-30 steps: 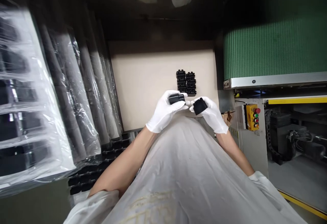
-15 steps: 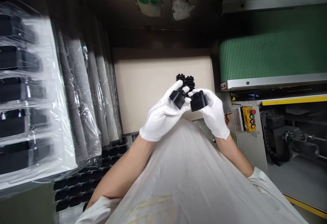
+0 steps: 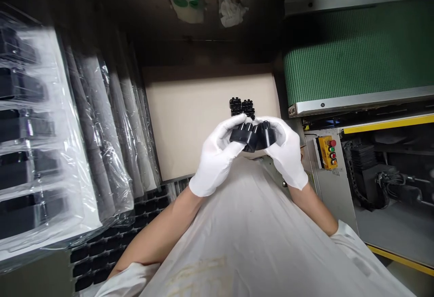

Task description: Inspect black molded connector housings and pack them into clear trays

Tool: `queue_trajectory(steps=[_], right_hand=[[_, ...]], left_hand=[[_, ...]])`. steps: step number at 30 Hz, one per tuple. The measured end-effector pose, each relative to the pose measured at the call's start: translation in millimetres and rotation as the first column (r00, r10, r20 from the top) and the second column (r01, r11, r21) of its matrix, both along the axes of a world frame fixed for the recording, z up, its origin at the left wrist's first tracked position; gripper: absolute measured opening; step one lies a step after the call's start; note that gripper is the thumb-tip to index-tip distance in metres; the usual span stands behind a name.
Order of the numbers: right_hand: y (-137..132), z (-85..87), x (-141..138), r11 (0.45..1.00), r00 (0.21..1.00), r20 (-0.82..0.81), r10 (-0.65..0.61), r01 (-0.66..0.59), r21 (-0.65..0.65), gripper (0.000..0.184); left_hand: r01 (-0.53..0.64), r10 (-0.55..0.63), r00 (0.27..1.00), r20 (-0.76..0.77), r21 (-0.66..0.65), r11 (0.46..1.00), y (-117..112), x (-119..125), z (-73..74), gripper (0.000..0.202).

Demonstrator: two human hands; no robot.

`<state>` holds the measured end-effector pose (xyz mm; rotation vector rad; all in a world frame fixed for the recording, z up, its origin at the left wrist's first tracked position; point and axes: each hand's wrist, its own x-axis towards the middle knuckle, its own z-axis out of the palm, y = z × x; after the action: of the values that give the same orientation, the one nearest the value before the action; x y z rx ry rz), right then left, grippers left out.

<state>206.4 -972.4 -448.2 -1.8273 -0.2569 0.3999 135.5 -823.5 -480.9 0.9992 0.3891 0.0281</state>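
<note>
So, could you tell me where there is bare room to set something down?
The beige board is bare on its left, between the plastic-wrapped rolls and the black blocks, and narrowly beside the green belt. Crowded: around your left hand and right hand.

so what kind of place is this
Likely a factory production line: a green woven conveyor belt, a yellow push-button control box with red and green buttons, and stacked black trays wrapped in clear plastic film.

white-gloved left hand | white-gloved right hand | two black plastic blocks held between both | stacked blocks beyond
</note>
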Motion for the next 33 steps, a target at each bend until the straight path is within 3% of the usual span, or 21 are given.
queue_trajectory(steps=[9, 16, 19, 23, 28, 33], right_hand=[[-6, 12.1, -8, 0.999, 0.999, 0.002, 0.038, -0.038, 0.01, 0.034], [-5, 35.6, -18, 0.993, 0.994, 0.089, 0.056, -0.047, -0.108, 0.042], [-2, 44.8, -21, 0.994, 0.997, 0.069, 0.046, -0.039, -0.1, 0.042], [-8, 32.6, -21, 1.0, 0.989, -0.149, 0.025, -0.025, 0.002, 0.047], [-33, 6.3, -24, 0.977, 0.846, -0.522, 0.11, 0.003, 0.212, 0.063], [-52, 14.9, -26, 0.955, 0.812, -0.568, 0.134, 0.047, 0.292, 0.069]], left_hand=[[-0.095, 0.087, 0.994, 0.068, 0.123, 0.988, -20, -8, -2.0, 0.048], [-0.121, 0.11, 0.992, 0.065, 0.195, 0.973, -21, -13, 22.0, 0.047], [-0.133, 0.119, 0.99, 0.072, 0.223, 0.966, -21, -14, 28.8, 0.047], [-0.14, 0.143, 0.99, 0.0, 0.196, 0.971, -21, -15, 22.6, 0.049], [-0.057, 0.079, 0.981, -0.179, 0.128, 0.99, -27, -21, 12.4, 0.057], [-0.06, 0.063, 0.987, -0.148, 0.023, 0.998, -34, -26, 21.9, 0.063]])
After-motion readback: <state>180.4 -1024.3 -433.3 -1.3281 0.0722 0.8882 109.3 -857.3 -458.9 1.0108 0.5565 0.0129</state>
